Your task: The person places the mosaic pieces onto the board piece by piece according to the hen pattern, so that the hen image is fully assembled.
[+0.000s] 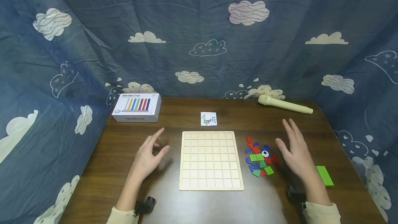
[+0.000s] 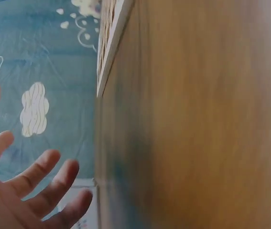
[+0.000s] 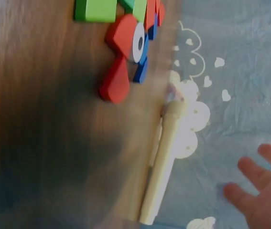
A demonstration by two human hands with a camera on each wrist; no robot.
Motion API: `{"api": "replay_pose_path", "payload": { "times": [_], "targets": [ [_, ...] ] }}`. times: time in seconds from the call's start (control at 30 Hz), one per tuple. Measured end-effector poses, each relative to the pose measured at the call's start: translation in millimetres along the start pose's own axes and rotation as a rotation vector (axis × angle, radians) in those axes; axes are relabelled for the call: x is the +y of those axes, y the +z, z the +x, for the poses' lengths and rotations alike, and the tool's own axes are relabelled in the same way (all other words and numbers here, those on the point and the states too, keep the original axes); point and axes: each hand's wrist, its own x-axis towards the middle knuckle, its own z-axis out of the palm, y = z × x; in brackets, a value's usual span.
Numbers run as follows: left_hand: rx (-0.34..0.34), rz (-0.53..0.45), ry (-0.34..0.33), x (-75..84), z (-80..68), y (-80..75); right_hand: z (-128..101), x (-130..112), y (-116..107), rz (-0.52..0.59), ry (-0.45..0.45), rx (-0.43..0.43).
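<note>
While fingers spread, both hands [image 1: 149,156] [image 1: 295,153] flank the board [image 1: 210,160].

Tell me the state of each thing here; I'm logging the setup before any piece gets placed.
Grid board: flat on the table, every cell empty.
Coloured pieces: loose pile right of the board.
Green block: lying apart, near the right edge.
Pattern card: face up behind the board.
White box: closed.
Cream tube: lying on its side.
Left hand: open, holding nothing.
Right hand: open, holding nothing.
</note>
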Motion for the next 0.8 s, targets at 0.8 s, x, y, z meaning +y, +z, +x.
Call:
{"api": "replay_pose_path", "payload": {
  "times": [0.8],
  "targets": [
    [-0.497,-0.419,-0.272,12.2,-19.1,52.5,-38.9,25.1,25.8,0.469,0.39,-0.089]
  ]
}}
